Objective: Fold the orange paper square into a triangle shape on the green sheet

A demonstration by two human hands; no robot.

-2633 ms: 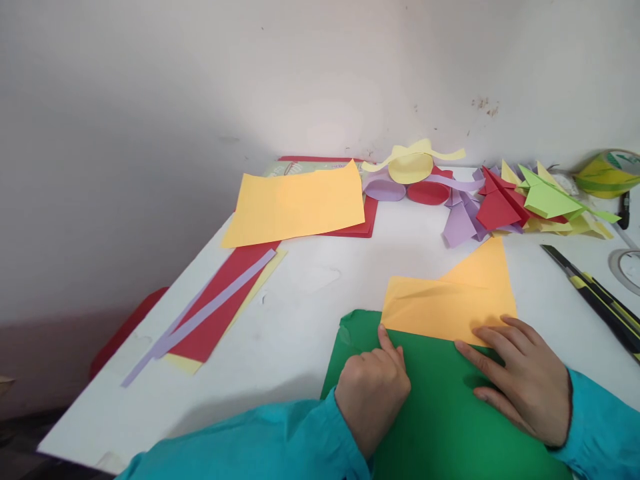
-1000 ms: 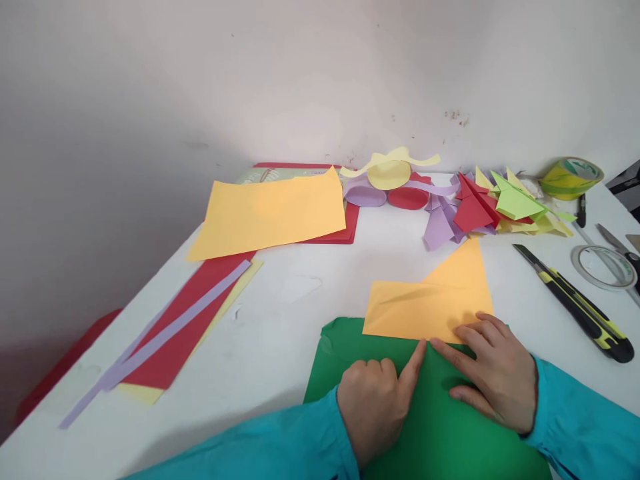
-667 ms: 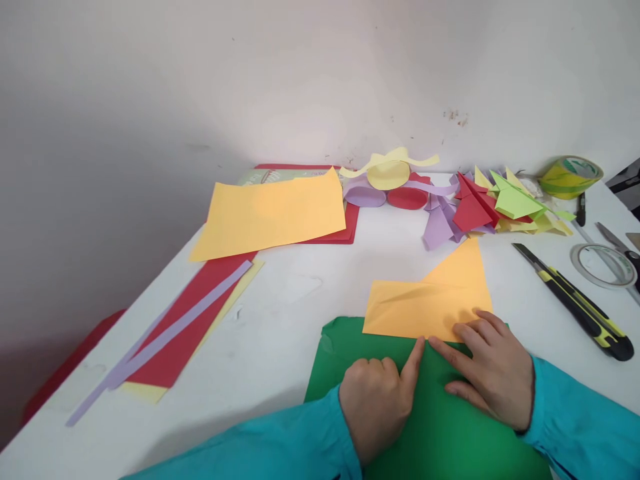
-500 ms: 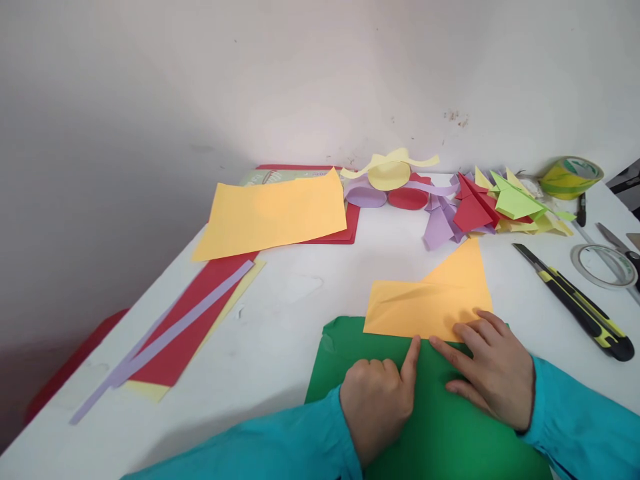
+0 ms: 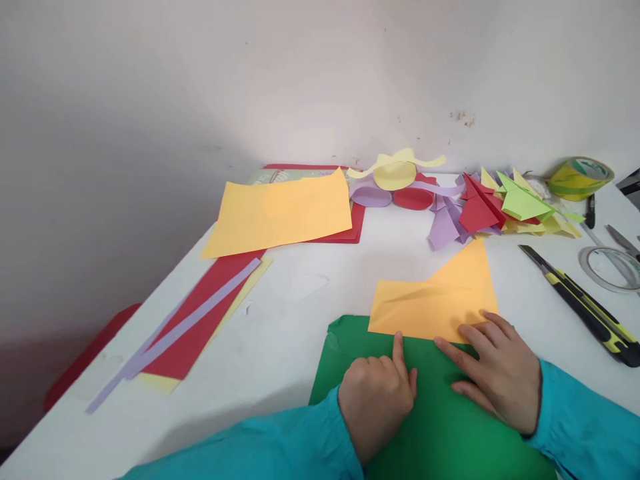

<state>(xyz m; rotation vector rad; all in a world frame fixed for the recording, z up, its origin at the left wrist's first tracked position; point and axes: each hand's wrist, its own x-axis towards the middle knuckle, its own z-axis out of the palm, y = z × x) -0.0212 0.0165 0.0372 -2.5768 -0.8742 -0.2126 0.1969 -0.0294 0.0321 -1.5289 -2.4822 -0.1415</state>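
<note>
Folded orange paper [image 5: 415,307]: right of lower centre in the frame, flat, its lower edge over the top of the green sheet [image 5: 440,427].
Left hand [image 5: 377,403]: your index finger points out, its tip at that lower edge; the other fingers curl in. Cannot tell whether anything sits inside the curl.
Right hand [image 5: 503,377]: spread, apart from the left, your fingertips on the paper's lower right part; nothing clamped.
Pressing: you appear to be working along the lower edge, likely a crease. Press firmly and evenly, keeping your right fingertips as an anchor; a skewed push could shift the upper layer. Light wrinkles at its left suggest smoothing first.
Surface: white table [image 5: 300,347], matte-looking; loose papers at left, cutter [image 5: 580,300] with its blade exposed at right. Mind that side.
Room: pale, marked wall [image 5: 300,87] across the top; red seat-like shape [image 5: 95,353] at lower left.
</note>
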